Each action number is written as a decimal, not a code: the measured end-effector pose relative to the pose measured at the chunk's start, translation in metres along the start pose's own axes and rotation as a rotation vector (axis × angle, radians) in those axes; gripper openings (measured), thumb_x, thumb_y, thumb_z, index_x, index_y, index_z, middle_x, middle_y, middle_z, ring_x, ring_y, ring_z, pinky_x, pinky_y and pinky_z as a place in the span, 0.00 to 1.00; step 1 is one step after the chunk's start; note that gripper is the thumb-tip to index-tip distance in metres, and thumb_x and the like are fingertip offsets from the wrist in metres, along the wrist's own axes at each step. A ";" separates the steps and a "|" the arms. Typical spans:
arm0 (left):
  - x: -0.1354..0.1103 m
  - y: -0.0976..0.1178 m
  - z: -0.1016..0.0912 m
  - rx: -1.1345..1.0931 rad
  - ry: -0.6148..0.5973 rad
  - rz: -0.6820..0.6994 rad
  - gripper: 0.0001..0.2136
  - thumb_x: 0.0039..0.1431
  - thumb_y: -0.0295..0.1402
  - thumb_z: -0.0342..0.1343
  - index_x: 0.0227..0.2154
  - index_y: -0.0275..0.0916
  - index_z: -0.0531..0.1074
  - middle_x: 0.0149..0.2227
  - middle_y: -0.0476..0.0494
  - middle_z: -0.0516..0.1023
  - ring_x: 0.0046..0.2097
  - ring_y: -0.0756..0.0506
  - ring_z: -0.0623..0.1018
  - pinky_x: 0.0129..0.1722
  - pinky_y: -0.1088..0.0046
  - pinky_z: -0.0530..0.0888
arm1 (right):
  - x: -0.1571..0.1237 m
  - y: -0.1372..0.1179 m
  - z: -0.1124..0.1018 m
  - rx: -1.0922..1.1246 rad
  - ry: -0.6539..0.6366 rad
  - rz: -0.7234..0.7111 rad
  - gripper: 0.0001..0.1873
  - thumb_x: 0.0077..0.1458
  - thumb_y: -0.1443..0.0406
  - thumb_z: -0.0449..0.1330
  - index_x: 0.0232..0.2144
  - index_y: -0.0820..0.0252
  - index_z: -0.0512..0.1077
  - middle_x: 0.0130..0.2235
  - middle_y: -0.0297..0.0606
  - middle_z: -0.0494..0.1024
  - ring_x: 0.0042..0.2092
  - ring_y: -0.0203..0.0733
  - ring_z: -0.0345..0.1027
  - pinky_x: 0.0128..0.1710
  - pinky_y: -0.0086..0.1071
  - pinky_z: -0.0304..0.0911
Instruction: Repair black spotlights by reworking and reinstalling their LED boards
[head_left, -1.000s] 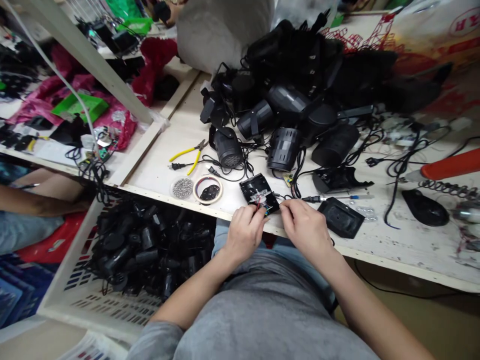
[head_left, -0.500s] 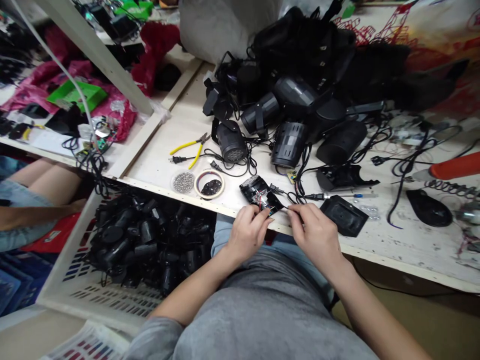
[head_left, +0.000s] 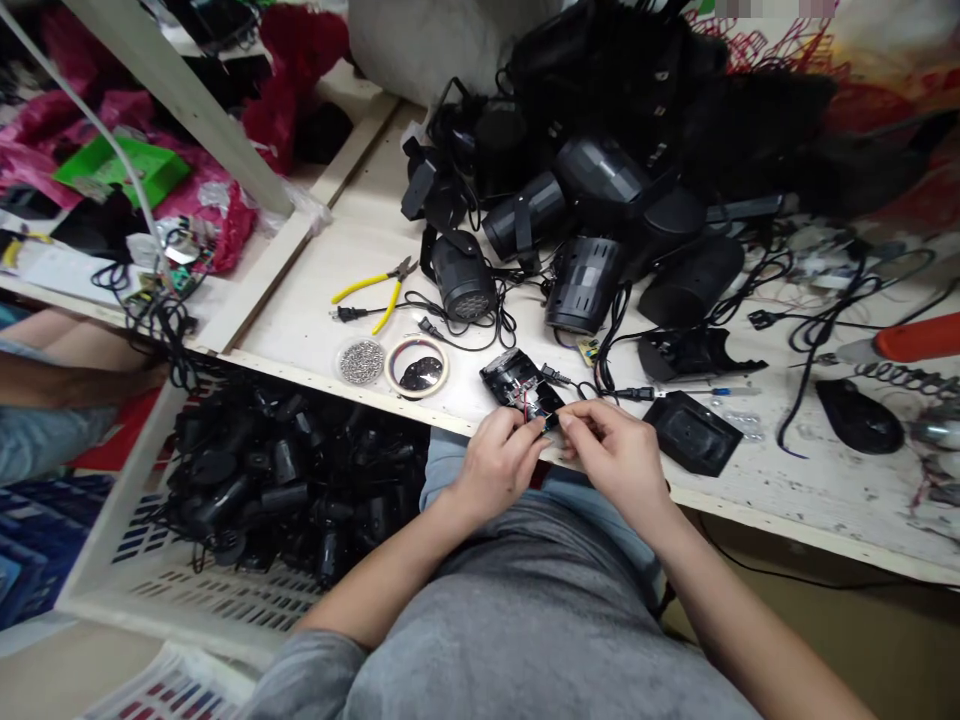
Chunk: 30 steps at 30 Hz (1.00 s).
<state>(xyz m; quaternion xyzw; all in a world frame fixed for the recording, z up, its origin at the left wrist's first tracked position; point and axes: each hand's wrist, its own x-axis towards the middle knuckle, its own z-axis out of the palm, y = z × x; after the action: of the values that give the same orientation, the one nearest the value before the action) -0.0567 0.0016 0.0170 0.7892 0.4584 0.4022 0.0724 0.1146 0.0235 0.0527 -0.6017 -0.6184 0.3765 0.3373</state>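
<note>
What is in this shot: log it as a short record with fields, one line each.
Setting: white workbench strewn with parts and cables
Left hand: fingers pinched on the small black module with red wires at the bench edge
Right hand: fingertips meet the left hand's at the module's near end
Behind: heap of black spotlight housings
Left of module: yellow-handled pliers, dish of small screws, tape roll
Right of module: flat black cover
Below bench: white crate of black parts
</note>
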 end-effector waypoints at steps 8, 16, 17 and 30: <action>-0.002 -0.001 0.002 -0.061 0.010 -0.020 0.10 0.71 0.33 0.50 0.48 0.34 0.72 0.36 0.43 0.71 0.38 0.46 0.72 0.37 0.71 0.75 | -0.007 -0.001 -0.002 -0.039 0.017 -0.040 0.11 0.61 0.60 0.59 0.35 0.59 0.78 0.30 0.36 0.78 0.25 0.36 0.73 0.24 0.30 0.74; -0.002 -0.002 0.002 -0.097 0.009 -0.031 0.09 0.71 0.33 0.51 0.48 0.35 0.71 0.36 0.44 0.71 0.38 0.47 0.72 0.37 0.72 0.74 | -0.009 -0.004 -0.005 -0.081 0.050 -0.095 0.12 0.64 0.62 0.58 0.40 0.59 0.80 0.29 0.33 0.75 0.23 0.33 0.71 0.24 0.28 0.71; -0.002 -0.003 0.002 -0.096 0.006 -0.031 0.09 0.71 0.33 0.51 0.48 0.35 0.71 0.36 0.45 0.71 0.38 0.47 0.72 0.37 0.72 0.74 | -0.009 -0.004 -0.005 -0.105 0.048 -0.119 0.11 0.64 0.63 0.57 0.40 0.60 0.80 0.29 0.33 0.75 0.24 0.33 0.71 0.24 0.27 0.70; -0.001 -0.017 0.003 -0.191 0.026 0.012 0.08 0.68 0.31 0.57 0.48 0.36 0.72 0.36 0.45 0.72 0.38 0.48 0.74 0.37 0.72 0.77 | -0.005 0.021 -0.007 -0.590 -0.039 -0.737 0.21 0.64 0.75 0.52 0.56 0.62 0.72 0.29 0.37 0.72 0.31 0.40 0.68 0.34 0.32 0.68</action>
<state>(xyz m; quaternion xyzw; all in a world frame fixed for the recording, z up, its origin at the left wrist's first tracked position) -0.0658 0.0107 0.0060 0.7763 0.4141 0.4546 0.1388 0.1315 0.0185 0.0377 -0.4051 -0.8775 0.0510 0.2515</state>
